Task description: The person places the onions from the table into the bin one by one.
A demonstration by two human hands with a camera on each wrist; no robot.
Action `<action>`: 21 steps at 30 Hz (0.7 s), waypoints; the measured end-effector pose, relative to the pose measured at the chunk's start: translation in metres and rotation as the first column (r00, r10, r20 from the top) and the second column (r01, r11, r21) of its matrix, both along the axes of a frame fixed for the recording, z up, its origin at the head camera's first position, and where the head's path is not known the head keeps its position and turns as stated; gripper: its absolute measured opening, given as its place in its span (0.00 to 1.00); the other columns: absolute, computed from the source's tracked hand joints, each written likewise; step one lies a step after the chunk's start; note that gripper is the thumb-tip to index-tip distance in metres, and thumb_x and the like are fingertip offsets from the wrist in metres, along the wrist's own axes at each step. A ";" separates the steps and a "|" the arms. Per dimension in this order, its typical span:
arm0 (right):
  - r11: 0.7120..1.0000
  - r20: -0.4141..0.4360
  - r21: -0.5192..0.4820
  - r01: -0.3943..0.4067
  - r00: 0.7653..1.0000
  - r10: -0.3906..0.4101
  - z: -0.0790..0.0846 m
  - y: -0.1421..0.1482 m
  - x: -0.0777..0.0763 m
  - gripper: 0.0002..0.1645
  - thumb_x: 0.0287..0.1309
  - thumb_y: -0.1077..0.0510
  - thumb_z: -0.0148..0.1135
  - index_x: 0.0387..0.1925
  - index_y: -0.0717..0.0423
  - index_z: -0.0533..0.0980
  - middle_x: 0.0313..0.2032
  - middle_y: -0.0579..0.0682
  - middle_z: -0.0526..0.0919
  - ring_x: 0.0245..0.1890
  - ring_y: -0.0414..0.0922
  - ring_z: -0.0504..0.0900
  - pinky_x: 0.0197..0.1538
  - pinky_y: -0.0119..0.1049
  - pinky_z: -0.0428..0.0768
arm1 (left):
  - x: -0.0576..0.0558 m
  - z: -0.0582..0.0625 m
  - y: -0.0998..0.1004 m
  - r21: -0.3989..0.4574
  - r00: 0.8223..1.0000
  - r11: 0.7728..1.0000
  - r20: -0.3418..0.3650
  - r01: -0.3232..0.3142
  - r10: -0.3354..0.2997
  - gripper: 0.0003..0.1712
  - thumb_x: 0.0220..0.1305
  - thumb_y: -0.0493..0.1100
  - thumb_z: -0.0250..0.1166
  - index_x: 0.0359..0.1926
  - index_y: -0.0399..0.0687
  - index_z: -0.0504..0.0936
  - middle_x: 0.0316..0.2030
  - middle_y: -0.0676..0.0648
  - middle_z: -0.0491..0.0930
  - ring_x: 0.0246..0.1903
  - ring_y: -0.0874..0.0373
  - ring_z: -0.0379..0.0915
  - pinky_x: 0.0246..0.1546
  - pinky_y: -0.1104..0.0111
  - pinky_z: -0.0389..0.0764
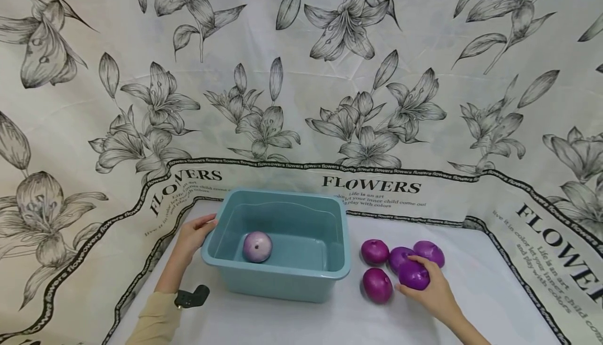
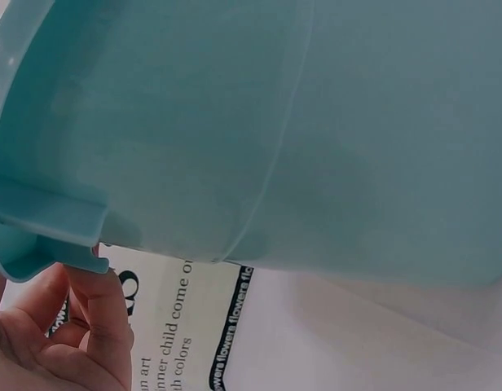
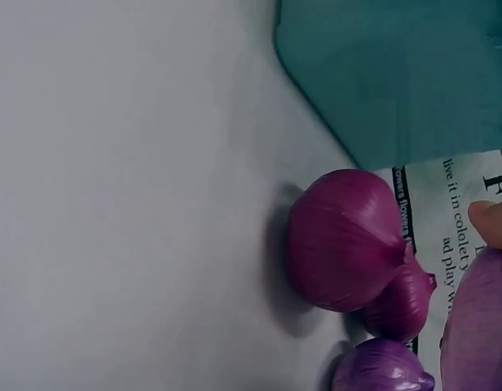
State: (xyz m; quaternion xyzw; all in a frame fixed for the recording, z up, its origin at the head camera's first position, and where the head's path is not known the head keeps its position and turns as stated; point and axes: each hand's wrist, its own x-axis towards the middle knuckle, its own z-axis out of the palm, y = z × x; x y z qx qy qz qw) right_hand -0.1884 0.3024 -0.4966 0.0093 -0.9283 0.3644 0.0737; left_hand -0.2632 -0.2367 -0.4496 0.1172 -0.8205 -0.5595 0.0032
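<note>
A purple onion (image 1: 414, 277) is located to the right of the tub (image 1: 275, 282), held in the right hand (image 1: 438, 292). Thumb and fingers are spread to the onion's width, thumb on the near side and fingertips on the far side. Whether the onion is clear of the table (image 1: 358, 324) cannot be determined.

The left hand (image 1: 192, 237) grips the left end of the tub; its fingers are bent beneath the rim (image 2: 47, 216), the gap narrow.

A pale onion (image 1: 257, 247) rests inside the tub, toward the left. Four further onions lie near the held unit: a front magenta onion (image 1: 377, 286), a rear magenta onion (image 1: 375, 251), a middle violet onion (image 1: 399, 257) and a far violet onion (image 1: 430, 253). Flower-printed cloth (image 1: 348, 88) stands behind the table.
</note>
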 end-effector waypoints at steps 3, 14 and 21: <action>1.000 -0.046 0.000 -0.016 0.999 0.016 0.011 -0.004 -0.003 0.48 0.43 0.49 0.77 0.64 0.57 0.64 0.63 0.69 0.64 0.57 0.74 0.68 0.50 0.68 0.72 | 0.001 0.001 0.000 0.007 1.000 1.000 0.001 0.000 0.000 0.27 0.69 0.50 0.57 0.64 0.39 0.72 0.55 0.34 0.77 0.39 0.63 0.77 0.38 0.70 0.79; 0.997 -0.205 -0.019 -0.078 0.976 0.072 0.051 -0.034 -0.010 0.45 0.41 0.50 0.79 0.61 0.51 0.68 0.58 0.60 0.69 0.51 0.63 0.75 0.44 0.59 0.79 | -0.002 -0.004 -0.004 0.049 0.999 0.999 -0.042 0.010 -0.008 0.28 0.66 0.53 0.60 0.61 0.41 0.75 0.48 0.39 0.81 0.37 0.61 0.78 0.34 0.70 0.79; 0.987 -0.256 -0.060 -0.149 0.958 0.129 0.070 -0.063 -0.011 0.45 0.39 0.52 0.80 0.61 0.50 0.68 0.59 0.57 0.68 0.52 0.60 0.76 0.45 0.58 0.80 | -0.001 0.000 -0.001 0.034 1.000 0.999 -0.015 -0.001 0.001 0.28 0.68 0.51 0.58 0.62 0.39 0.73 0.51 0.37 0.79 0.37 0.64 0.78 0.35 0.72 0.79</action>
